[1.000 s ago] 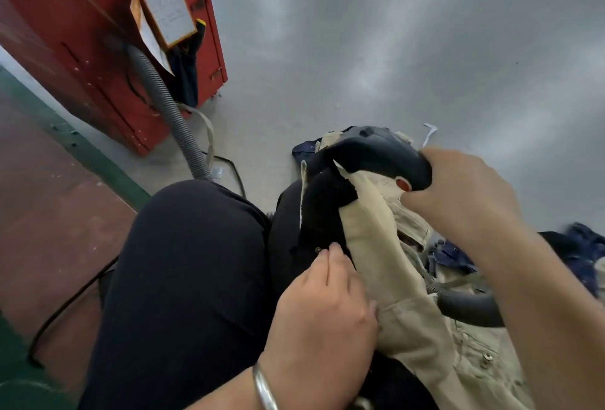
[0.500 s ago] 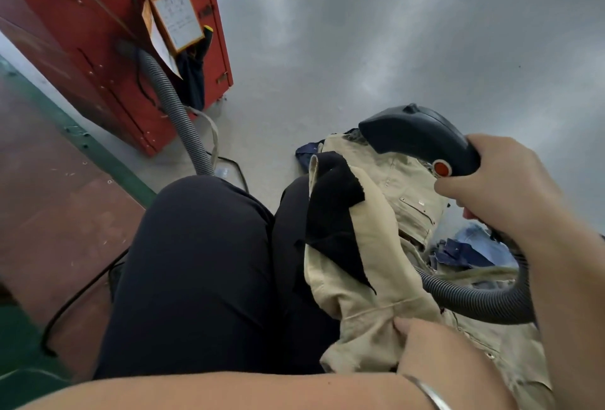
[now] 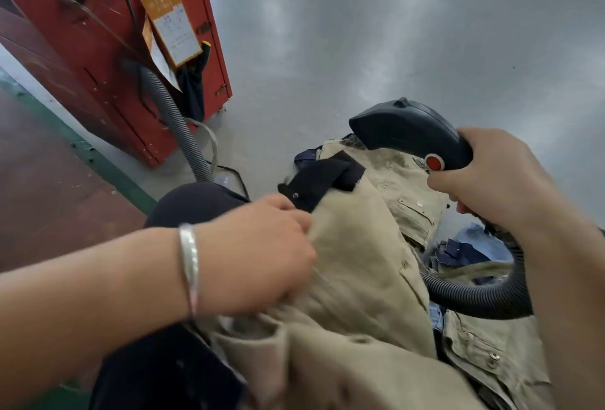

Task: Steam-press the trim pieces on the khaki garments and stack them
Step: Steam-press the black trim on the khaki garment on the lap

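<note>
The left hand grips the khaki garment lying across the lap, fingers curled into the cloth just near its black trim. The right hand is wrapped round the steamer handle, holding its head above the garment's far end, hose looping right.

rumpled khaki garment — black trim uppermost
</note>
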Tool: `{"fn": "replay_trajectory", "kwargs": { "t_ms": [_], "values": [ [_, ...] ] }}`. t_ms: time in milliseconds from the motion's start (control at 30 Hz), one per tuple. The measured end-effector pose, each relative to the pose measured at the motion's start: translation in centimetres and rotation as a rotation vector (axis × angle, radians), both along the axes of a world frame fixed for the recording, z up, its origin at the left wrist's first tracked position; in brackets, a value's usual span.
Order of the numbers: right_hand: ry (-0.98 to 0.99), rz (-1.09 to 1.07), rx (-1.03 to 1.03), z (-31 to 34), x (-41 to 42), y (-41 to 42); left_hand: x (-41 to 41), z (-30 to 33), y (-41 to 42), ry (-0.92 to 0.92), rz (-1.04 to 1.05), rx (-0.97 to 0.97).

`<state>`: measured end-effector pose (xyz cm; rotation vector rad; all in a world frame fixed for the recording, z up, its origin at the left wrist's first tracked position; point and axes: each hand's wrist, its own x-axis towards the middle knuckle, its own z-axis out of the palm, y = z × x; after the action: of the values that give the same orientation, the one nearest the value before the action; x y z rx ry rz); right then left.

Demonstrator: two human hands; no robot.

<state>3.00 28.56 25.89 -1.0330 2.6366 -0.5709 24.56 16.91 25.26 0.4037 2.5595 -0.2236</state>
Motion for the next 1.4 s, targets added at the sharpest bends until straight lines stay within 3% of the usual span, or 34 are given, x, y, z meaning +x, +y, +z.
{"fn": "replay_trajectory", "kwargs": {
  "t_ms": [33,100,167,267,333,433,567,700,800,833,900,967,1233,1400],
  "values": [
    [-0.003,0.004,0.000,0.0,-0.1,0.0,1.0,0.0,-1.1,-0.058,0.189,-0.122],
    [-0.008,0.009,-0.003,-0.2,-0.1,-0.2,1.8,-0.1,-2.5,-0.119,0.304,-0.287],
    [-0.006,0.017,-0.004,-0.2,-0.1,-0.4,1.2,-0.7,-1.0,-0.060,0.358,-0.145],
    [-0.001,0.031,-0.007,-0.1,-0.1,-0.7,-0.3,-1.3,2.0,0.365,0.611,0.140],
    [0.003,0.039,-0.009,0.0,-0.2,-0.7,-2.1,-2.3,5.7,0.379,0.708,0.239],
    [0.021,0.052,-0.002,0.2,-0.2,-0.2,-3.6,-4.0,9.8,0.147,0.662,0.160],
    [0.032,0.040,0.015,0.7,-0.2,0.8,-3.4,-4.1,8.6,0.175,0.556,0.238],
    [0.029,0.027,0.030,1.4,0.2,2.4,-2.9,-3.2,6.8,-0.042,0.406,0.294],
    [0.017,0.036,0.052,1.5,0.4,3.6,-2.9,-2.9,6.7,-0.135,0.470,0.274],
    [0.014,0.046,0.059,1.4,0.4,4.1,-2.8,-2.9,6.5,-0.062,0.478,0.272],
    [0.001,0.052,0.076,1.0,0.3,5.2,-2.6,-3.1,5.5,0.317,0.468,0.232],
    [0.003,0.048,0.099,0.5,0.1,6.3,-2.9,-3.4,4.9,0.415,0.521,0.150],
    [0.014,0.018,0.179,-0.5,-0.6,8.5,-2.6,-6.9,6.9,0.325,0.634,0.159],
    [0.066,0.094,0.282,-0.2,0.9,7.3,-2.6,-7.8,7.5,0.383,0.655,0.223]
  ]
}}
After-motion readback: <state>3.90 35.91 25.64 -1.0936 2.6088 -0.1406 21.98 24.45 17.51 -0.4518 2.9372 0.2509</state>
